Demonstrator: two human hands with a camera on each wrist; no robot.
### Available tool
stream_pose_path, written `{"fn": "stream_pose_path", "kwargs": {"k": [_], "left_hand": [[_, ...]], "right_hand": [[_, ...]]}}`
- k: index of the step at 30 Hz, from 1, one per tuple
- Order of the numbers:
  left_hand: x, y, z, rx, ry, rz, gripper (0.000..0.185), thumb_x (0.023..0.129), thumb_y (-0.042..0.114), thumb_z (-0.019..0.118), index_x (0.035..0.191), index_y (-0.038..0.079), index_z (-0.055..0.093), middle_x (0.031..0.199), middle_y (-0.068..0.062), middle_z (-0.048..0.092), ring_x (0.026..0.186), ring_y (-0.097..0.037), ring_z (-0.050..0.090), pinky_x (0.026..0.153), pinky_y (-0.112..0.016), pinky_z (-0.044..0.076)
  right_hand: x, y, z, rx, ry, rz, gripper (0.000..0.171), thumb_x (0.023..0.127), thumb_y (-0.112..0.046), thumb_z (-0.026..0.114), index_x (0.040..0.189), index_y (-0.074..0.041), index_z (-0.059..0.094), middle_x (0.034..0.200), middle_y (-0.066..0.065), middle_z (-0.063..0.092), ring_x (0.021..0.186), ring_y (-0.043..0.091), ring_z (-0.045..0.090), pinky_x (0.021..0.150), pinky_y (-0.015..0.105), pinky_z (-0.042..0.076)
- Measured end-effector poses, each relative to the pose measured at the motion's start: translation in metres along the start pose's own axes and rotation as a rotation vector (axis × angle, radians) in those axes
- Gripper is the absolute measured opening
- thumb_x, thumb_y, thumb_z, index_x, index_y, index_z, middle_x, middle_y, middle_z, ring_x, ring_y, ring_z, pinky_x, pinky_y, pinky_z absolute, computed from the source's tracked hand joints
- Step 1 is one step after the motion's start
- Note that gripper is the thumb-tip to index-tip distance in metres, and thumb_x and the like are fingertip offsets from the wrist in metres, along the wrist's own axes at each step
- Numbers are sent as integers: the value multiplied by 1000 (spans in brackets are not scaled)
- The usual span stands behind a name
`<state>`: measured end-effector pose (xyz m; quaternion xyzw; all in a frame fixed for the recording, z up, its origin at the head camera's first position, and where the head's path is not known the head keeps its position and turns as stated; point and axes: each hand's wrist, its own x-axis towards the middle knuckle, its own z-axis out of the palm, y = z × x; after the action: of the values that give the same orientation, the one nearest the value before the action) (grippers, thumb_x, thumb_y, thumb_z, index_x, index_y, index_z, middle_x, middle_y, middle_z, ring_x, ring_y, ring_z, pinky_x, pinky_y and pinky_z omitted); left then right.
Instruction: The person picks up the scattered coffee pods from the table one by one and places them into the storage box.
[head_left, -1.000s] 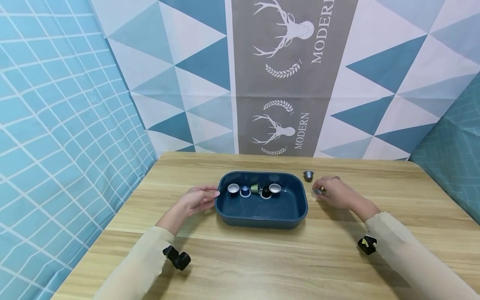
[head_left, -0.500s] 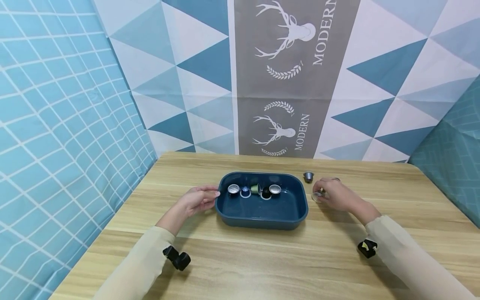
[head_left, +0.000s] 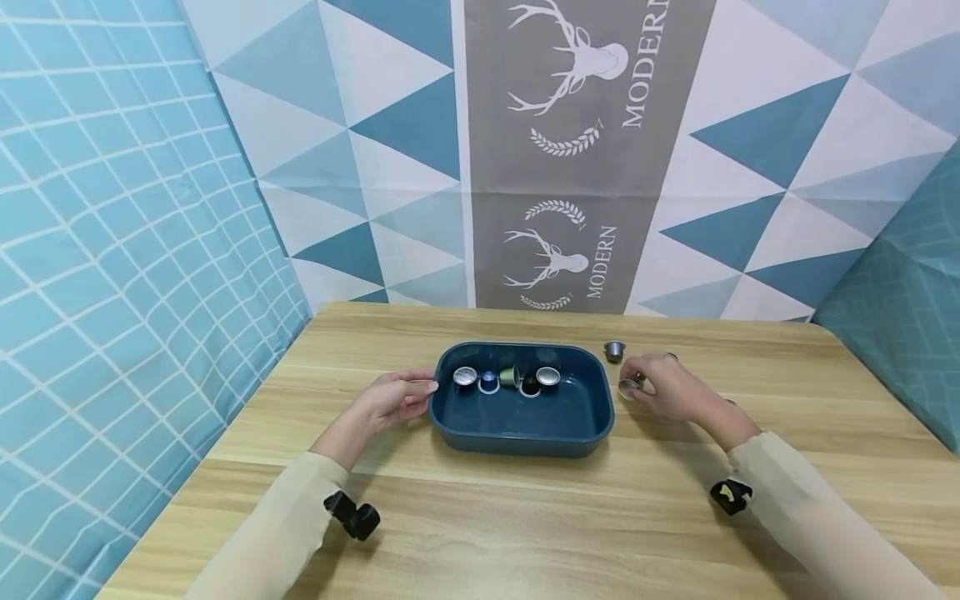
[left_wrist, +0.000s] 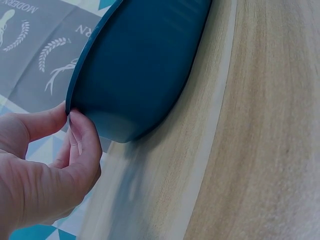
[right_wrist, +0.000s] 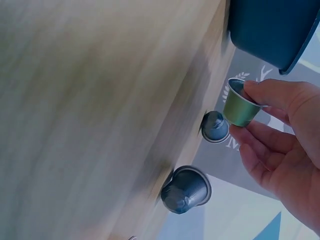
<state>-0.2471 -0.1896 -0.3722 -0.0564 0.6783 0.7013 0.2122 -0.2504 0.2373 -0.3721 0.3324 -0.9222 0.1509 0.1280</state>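
Your right hand pinches a green capsule between thumb and fingertips, lifted just off the desk. Your left hand has its fingers curled onto the near-left rim of the blue tray, thumb and fingers pinching the edge. The tray lies between your two hands, its long axis running from one hand to the other, so the capsule you hold sits just beside the tray's right end, and your right hand is the nearer one to that end.

Just beyond your right fingers, two more capsules rest on the desk: a blue-grey capsule closest to the one you hold, and a dark grey capsule farther off, lying on its side.

Inside the tray, toward its far wall, a loose row of five capsules sits; two of them show silver foil tops. The near half of the tray floor shows nothing on it.
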Motion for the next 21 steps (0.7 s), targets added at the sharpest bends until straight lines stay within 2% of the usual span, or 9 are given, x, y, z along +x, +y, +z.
{"fn": "stream_pose_path", "kwargs": {"k": [8, 13, 21], "left_hand": [[-1, 1, 0, 8, 6, -4, 53, 94, 9, 58, 142, -2, 40, 93, 5, 62, 79, -2, 59, 71, -16, 52], [1, 2, 0, -25, 0, 0, 52, 94, 7, 58, 141, -4, 39, 87, 5, 63, 76, -2, 60, 68, -15, 51], [0, 2, 1, -32, -9, -1, 52, 94, 6, 58, 141, -5, 38, 83, 6, 63, 73, -1, 60, 66, -14, 51]], "right_hand": [[1, -5, 0, -61, 41, -20, 16, 77, -1, 76, 86, -8, 66, 80, 1, 67, 75, 13, 65, 67, 31, 55], [1, -6, 0, -74, 89, -53, 16, 76, -3, 78, 86, -7, 66, 80, 2, 67, 74, 13, 64, 66, 30, 54], [0, -8, -3, -69, 88, -51, 16, 78, -3, 76, 89, -8, 66, 82, 1, 67, 75, 14, 65, 67, 31, 55]]}}
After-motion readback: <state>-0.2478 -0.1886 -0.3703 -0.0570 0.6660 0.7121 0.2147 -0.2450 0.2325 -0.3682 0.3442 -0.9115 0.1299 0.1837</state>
